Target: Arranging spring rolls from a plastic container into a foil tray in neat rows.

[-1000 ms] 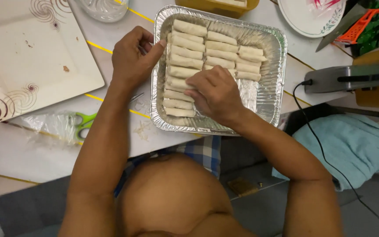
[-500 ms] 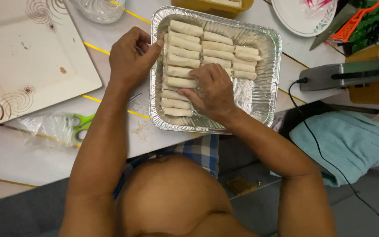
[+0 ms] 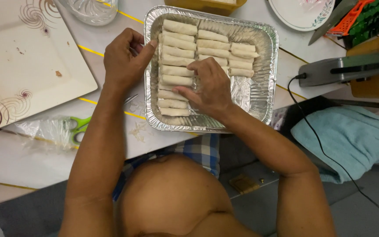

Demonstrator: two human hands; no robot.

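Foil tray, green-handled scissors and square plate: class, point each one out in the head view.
foil tray (image 3: 272, 74), head view, right rim.
green-handled scissors (image 3: 80, 124), head view, handle loop.
square plate (image 3: 18, 66), head view, bare centre.

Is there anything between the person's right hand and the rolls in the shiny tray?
Nothing visible is in the way. The right hand already rests on the pale rolled wrappers lined up in the silver foil tray, while the left hand holds the tray's left rim.
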